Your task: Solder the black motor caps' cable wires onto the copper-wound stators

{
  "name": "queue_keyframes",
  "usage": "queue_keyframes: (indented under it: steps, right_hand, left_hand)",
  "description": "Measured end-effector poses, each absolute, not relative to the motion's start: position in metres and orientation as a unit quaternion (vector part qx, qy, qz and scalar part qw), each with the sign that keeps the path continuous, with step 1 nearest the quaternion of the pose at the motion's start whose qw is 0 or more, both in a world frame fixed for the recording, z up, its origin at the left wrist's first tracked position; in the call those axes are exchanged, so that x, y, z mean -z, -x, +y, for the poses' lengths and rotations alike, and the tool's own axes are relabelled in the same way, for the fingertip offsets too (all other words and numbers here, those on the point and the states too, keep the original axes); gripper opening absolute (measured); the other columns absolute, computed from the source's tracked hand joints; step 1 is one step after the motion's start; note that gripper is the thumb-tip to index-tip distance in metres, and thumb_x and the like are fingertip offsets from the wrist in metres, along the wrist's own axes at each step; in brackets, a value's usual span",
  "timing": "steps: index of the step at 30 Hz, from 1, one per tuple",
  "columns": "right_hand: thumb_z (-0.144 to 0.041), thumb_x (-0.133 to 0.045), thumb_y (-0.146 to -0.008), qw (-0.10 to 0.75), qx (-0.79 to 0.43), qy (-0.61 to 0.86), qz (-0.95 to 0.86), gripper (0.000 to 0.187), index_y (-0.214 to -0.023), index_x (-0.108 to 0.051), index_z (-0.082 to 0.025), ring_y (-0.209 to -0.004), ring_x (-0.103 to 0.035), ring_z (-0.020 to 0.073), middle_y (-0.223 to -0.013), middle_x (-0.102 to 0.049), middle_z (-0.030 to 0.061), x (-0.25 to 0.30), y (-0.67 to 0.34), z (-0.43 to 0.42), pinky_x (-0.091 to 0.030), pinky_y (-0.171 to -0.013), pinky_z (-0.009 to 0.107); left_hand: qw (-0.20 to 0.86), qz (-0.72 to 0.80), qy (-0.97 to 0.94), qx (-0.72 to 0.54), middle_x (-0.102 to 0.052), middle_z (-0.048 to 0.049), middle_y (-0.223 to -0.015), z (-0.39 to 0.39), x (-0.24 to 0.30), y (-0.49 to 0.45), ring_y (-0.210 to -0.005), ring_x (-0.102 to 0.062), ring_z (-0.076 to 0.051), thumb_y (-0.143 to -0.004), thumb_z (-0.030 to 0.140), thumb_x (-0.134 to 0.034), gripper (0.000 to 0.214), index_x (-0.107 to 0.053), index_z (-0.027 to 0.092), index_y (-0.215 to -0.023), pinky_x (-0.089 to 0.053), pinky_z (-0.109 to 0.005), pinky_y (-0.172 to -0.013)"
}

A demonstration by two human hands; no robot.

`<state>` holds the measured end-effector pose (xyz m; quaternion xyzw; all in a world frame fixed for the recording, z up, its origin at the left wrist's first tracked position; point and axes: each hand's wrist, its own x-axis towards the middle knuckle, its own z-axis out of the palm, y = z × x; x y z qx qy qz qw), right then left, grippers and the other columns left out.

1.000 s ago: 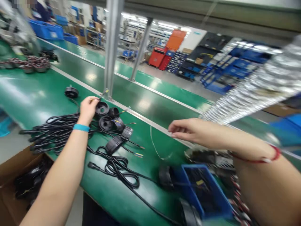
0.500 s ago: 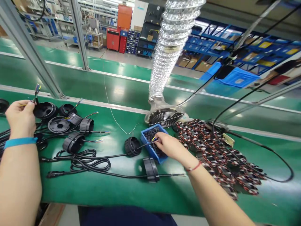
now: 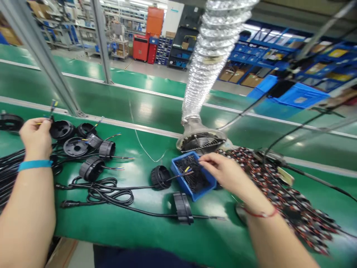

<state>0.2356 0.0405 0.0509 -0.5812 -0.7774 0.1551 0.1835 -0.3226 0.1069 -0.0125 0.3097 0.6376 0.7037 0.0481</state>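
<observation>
On the left, my left hand (image 3: 36,137) pinches the end of a black cable (image 3: 51,115), whose coloured wire tips stick up above the fingers. My right hand (image 3: 223,169) is over the right side of a blue bin (image 3: 201,196) of thin black pieces (image 3: 192,178). Its fingertips are pressed together; whatever is between them is too small to make out. A wire end with a yellow tip (image 3: 187,169) lies across the bin, coming out of a black ring-shaped cap (image 3: 161,177). Another black cap (image 3: 182,208) with a cable through it stands in front.
Several black caps (image 3: 92,168) and coiled cables (image 3: 111,191) lie on the green table. A fume duct (image 3: 203,134) hangs behind the bin. Bundled parts with red and white wires (image 3: 290,201) spread at the right. A metal post (image 3: 52,59) rises back left.
My right hand has let go of the yellow-tipped wire end and moved right, to the bin's right side. My left hand still holds its cable. The whole view has shifted slightly.
</observation>
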Motion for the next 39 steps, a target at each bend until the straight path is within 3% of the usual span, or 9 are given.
queue_keyframes:
  steps: [6, 10, 15, 21, 26, 39]
  right_hand:
    - [-0.041, -0.055, -0.087, 0.209, -0.097, 0.400, -0.887, 0.020, -0.083, -0.069, -0.028, -0.063, -0.064, 0.0199, -0.075, -0.073, 0.0017, -0.141, -0.145, 0.094, -0.047, -0.059, 0.033]
    - [-0.025, -0.054, -0.090, 0.144, -0.072, 0.216, -0.963, 0.015, -0.087, -0.068, -0.023, -0.068, -0.063, 0.0153, -0.081, -0.073, 0.0010, -0.171, -0.028, 0.116, -0.043, -0.064, 0.027]
    - [-0.018, -0.047, -0.094, 0.121, 0.036, 0.112, -0.986, 0.020, -0.089, -0.066, -0.020, -0.073, -0.061, 0.0163, -0.083, -0.071, 0.0028, -0.152, 0.109, 0.143, -0.032, -0.063, 0.027]
    - [-0.018, -0.046, -0.095, 0.093, 0.045, 0.091, -0.990, 0.022, -0.094, -0.068, -0.019, -0.085, -0.064, 0.0177, -0.095, -0.073, 0.0052, -0.105, 0.206, 0.179, -0.034, -0.066, 0.028]
    - [-0.017, -0.045, -0.096, 0.072, 0.048, 0.083, -0.993, 0.025, -0.096, -0.070, -0.016, -0.090, -0.064, 0.0204, -0.099, -0.073, 0.0095, -0.089, 0.226, 0.200, -0.037, -0.071, 0.028]
    - [-0.019, -0.047, -0.092, 0.094, 0.030, 0.025, -0.995, 0.026, -0.094, -0.072, -0.016, -0.085, -0.065, 0.0210, -0.093, -0.074, 0.0082, -0.082, 0.223, 0.223, -0.041, -0.073, 0.029]
  left_hand:
    - [0.085, 0.652, -0.300, -0.691, -0.061, 0.0046, -0.071, 0.105, 0.012, 0.325, -0.068, -0.053, -0.009, -0.073, 0.013, -0.061, 0.003, -0.063, 0.014, -0.075, -0.044, -0.024, -0.072]
    - [0.108, 0.646, -0.310, -0.689, -0.061, 0.0020, -0.072, 0.102, 0.017, 0.329, -0.066, -0.052, -0.011, -0.071, 0.020, -0.063, 0.008, -0.064, 0.014, -0.076, -0.042, -0.023, -0.067]
    - [0.129, 0.639, -0.333, -0.681, -0.062, 0.0006, -0.070, 0.098, 0.018, 0.330, -0.064, -0.052, -0.013, -0.071, 0.028, -0.062, 0.014, -0.066, 0.015, -0.076, -0.040, -0.024, -0.063]
    - [0.131, 0.643, -0.365, -0.661, -0.067, -0.0009, -0.074, 0.097, 0.018, 0.332, -0.070, -0.058, -0.015, -0.074, 0.027, -0.061, 0.013, -0.067, 0.016, -0.075, -0.045, -0.026, -0.069]
    - [0.135, 0.652, -0.380, -0.642, -0.069, -0.0007, -0.077, 0.100, 0.019, 0.333, -0.074, -0.060, -0.015, -0.077, 0.022, -0.057, 0.011, -0.067, 0.016, -0.075, -0.046, -0.027, -0.073]
    - [0.123, 0.664, -0.407, -0.615, -0.066, -0.0006, -0.077, 0.098, 0.013, 0.330, -0.075, -0.058, -0.014, -0.079, 0.015, -0.053, 0.012, -0.063, 0.016, -0.073, -0.045, -0.027, -0.074]
